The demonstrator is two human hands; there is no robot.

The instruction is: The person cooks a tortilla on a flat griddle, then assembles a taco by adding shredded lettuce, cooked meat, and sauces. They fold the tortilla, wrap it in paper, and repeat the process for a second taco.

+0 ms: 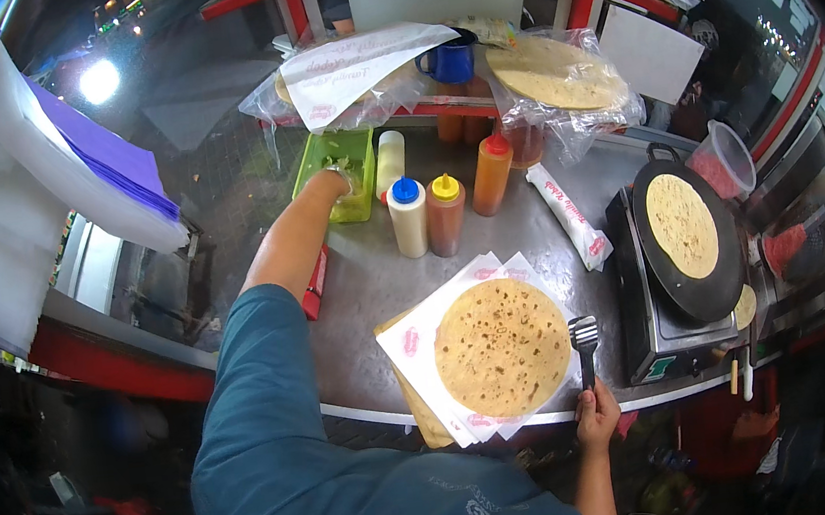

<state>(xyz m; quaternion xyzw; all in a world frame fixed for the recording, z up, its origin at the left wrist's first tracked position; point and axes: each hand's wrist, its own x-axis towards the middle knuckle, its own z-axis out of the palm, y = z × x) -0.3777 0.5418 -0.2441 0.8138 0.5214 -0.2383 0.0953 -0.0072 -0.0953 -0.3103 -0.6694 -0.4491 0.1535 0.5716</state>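
Observation:
My left arm stretches far across the metal counter, and my left hand [336, 179] reaches into a green plastic tub [355, 210]. Pale green shredded leaves [345, 154] show inside the tub; my fingers there are too hidden to make out. Low on the right, my right hand [598, 413] is closed round the handle of a black slotted spatula [585, 340]. The spatula's head points away from me, beside the right edge of a browned round flatbread [501, 349]. That flatbread lies flat on several white paper sheets [411, 343] at the counter's front.
Squeeze bottles with a blue cap [410, 220], yellow cap [447, 219] and red cap [493, 177] stand mid-counter. A wrapped roll [570, 216] lies right of them. Another flatbread [683, 226] sits in a black pan [650, 268] on a stove [644, 359]. A blue mug [452, 58] stands behind.

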